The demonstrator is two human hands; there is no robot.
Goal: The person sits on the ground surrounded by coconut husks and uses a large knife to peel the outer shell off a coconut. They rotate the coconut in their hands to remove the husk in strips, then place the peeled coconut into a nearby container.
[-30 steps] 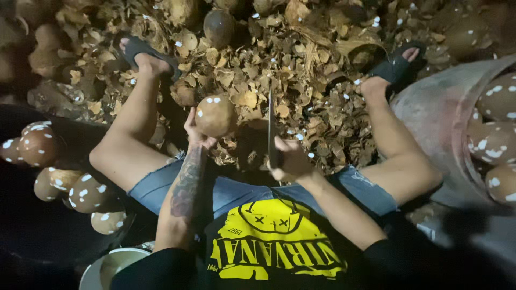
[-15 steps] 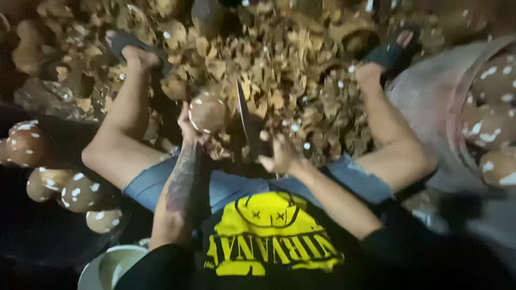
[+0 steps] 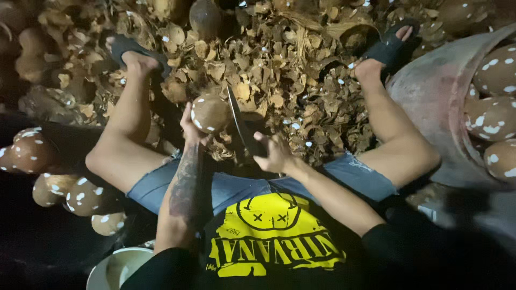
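Observation:
My left hand (image 3: 191, 129) holds a round brown coconut (image 3: 210, 113) with white nicks, raised between my knees. My right hand (image 3: 274, 151) grips the handle of a long dark knife (image 3: 237, 115), whose blade leans up and left until it rests against the coconut's right side. I sit with legs spread, both feet in dark sandals (image 3: 391, 45) on a heap of brown husk chips (image 3: 279, 70).
Several peeled, white-flecked coconuts (image 3: 32, 153) lie at my left. A grey sack (image 3: 430, 107) at the right holds more coconuts (image 3: 492, 121). A white bowl (image 3: 115, 268) sits at the bottom left. An unpeeled coconut (image 3: 205, 16) lies at the top.
The knife has swung from upright, apart from the coconut, to tilted left against it. My left hand has kept the coconut in about the same place.

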